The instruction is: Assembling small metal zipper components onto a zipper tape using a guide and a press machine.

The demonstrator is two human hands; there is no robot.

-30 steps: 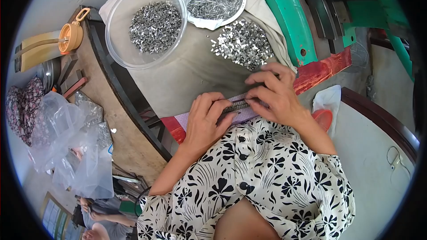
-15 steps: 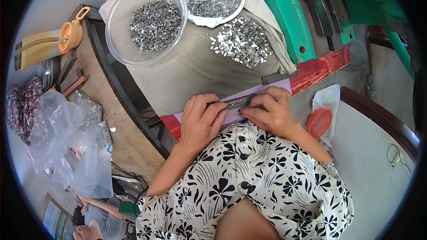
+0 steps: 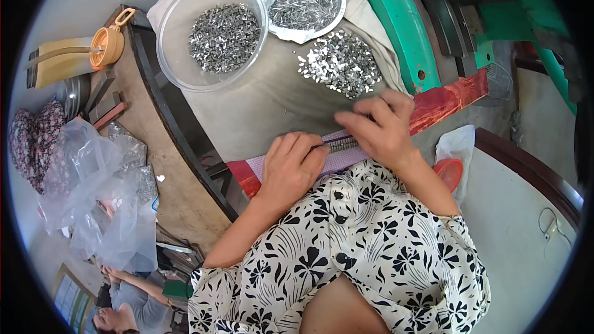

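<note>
My left hand (image 3: 292, 164) is closed on the left end of a narrow dark strip holder (image 3: 322, 146). A row of small metal pieces (image 3: 344, 144) stands along it, over a lilac checked cloth (image 3: 338, 162). Above the holder's right end, my right hand (image 3: 385, 131) is lifted with its fingers bent. Motion smears its fingertips, so I cannot tell whether anything is between them. Just beyond that hand lies a loose pile of small, shiny metal pieces (image 3: 341, 65) on the grey-brown cloth (image 3: 247, 111).
A clear round tub (image 3: 162, 46) of small metal parts stands at the back left. Beside it is a lined metal bowl (image 3: 337, 15) of thin metal pieces. Green machine framing (image 3: 405, 31) borders the right. Plastic bags (image 3: 117, 210) lie left; another person (image 3: 139, 303) sits lower left.
My right hand has risen off the holder and moved up toward the loose pile. My left hand stays on the holder's left end. The view has shifted slightly.
</note>
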